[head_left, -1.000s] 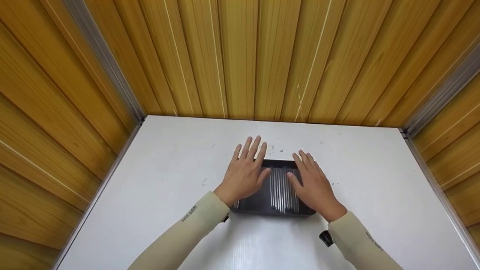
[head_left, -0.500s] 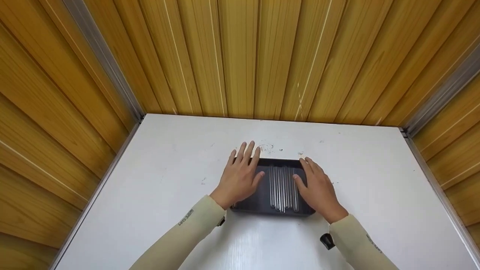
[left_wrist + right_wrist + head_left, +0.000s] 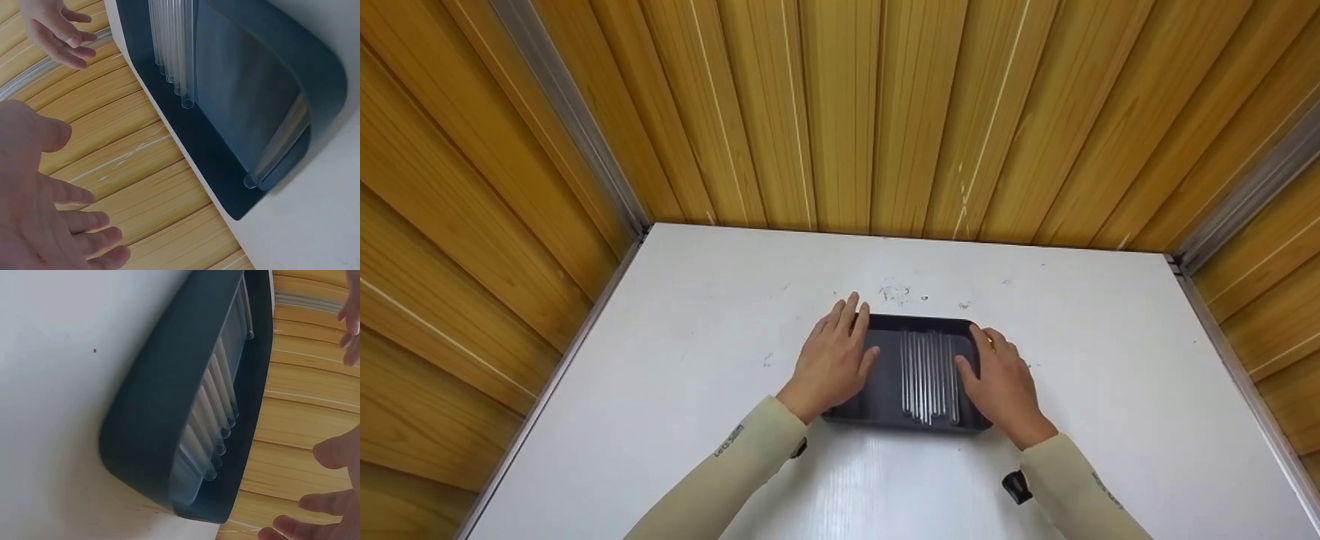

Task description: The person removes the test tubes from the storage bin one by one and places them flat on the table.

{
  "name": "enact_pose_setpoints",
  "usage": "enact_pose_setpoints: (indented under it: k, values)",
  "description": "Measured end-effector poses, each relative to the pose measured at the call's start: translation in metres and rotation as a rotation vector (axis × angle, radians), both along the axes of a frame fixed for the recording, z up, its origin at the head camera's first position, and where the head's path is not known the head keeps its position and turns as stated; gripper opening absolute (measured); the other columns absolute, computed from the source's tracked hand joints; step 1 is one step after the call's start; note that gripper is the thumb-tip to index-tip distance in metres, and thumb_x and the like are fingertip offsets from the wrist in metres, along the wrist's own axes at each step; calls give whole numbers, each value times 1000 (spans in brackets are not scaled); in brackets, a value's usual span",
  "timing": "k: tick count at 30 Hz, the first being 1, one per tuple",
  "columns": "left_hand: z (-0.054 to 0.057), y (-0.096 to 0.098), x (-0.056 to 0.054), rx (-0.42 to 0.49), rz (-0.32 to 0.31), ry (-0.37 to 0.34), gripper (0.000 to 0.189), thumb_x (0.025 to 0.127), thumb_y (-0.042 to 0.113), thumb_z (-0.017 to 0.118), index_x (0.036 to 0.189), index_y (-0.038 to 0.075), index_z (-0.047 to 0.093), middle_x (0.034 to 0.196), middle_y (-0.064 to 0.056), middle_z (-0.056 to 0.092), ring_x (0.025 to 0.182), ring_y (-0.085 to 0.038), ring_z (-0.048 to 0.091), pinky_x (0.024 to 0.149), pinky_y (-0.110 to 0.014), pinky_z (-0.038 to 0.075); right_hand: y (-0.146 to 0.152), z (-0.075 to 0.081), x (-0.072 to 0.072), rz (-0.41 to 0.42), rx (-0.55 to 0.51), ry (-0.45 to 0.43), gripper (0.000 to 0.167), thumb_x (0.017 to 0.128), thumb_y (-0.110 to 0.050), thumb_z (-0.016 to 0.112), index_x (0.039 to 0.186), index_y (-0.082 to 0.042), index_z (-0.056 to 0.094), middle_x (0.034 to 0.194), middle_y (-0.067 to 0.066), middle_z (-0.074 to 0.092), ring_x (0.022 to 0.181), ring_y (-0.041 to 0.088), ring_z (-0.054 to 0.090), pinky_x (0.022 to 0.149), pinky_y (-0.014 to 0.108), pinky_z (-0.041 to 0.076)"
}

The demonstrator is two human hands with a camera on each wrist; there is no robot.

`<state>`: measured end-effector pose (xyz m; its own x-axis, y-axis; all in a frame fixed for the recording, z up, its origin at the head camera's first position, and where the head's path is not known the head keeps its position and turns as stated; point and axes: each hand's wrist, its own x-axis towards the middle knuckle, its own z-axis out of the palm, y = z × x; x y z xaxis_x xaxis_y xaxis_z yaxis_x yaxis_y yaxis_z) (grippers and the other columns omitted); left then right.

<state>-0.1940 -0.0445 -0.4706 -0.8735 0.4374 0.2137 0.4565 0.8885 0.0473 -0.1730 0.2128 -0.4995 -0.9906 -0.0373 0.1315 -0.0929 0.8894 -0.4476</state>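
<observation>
A dark rectangular tray (image 3: pixel 877 409) lies on the white table with several clear glass test tubes (image 3: pixel 926 375) side by side in its right half. One lone test tube (image 3: pixel 281 138) rests at the tray's left end, seen in the left wrist view and hidden by the hand in the head view. My left hand (image 3: pixel 826 367) hovers over the left end, fingers spread and relaxed. Over the right end is my right hand (image 3: pixel 1006 382), its fingers loosely bent. Both wrist views show the palms apart from the tray, holding nothing.
The white table (image 3: pixel 720 322) is bounded by yellow wood-look panels (image 3: pixel 840 112) at the back and sides, with metal corner posts (image 3: pixel 577 112). Small dark marks (image 3: pixel 894 294) dot the tabletop behind the tray. A black wrist device (image 3: pixel 1017 487) hangs under the right sleeve.
Both hands have drawn apart and lowered, the left one to the left and the right one to the right. More of the tray shows between them; the tubes stay put.
</observation>
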Motion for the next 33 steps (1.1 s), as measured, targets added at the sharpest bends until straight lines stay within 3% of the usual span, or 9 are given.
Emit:
enact_pose_setpoints:
  k: [13, 21, 28, 33]
  values:
    - [-16, 1, 4, 85, 51, 25, 58, 100, 33, 48, 143, -5, 38, 146, -23, 42, 130, -29, 50, 95, -34, 52, 9, -16, 1, -50, -18, -14, 58, 96, -26, 54, 144, 2, 38, 139, 28, 42, 122, 46, 46, 93, 59, 43]
    - [-33, -3, 2, 158, 85, 95, 54, 93, 19, 62, 134, -11, 45, 126, -24, 56, 107, -29, 64, 80, -31, 57, 11, -23, 2, -100, -44, -64, 57, 97, -25, 52, 145, 3, 36, 140, 30, 39, 125, 47, 43, 97, 60, 42]
    - [-45, -7, -2, 253, 149, 57, 44, 88, 8, 67, 124, -12, 53, 109, -22, 63, 90, -29, 67, 75, -34, 57, 14, -29, 1, -125, -54, -86, 57, 97, -23, 52, 144, 4, 35, 138, 30, 40, 124, 47, 44, 95, 60, 43]
    - [-53, -7, -3, 280, 160, 45, 28, 84, 1, 67, 109, -9, 59, 96, -20, 66, 81, -30, 69, 68, -35, 57, 14, -35, 3, -125, -69, -87, 54, 98, -20, 50, 144, 5, 36, 134, 31, 43, 122, 46, 46, 94, 58, 44]
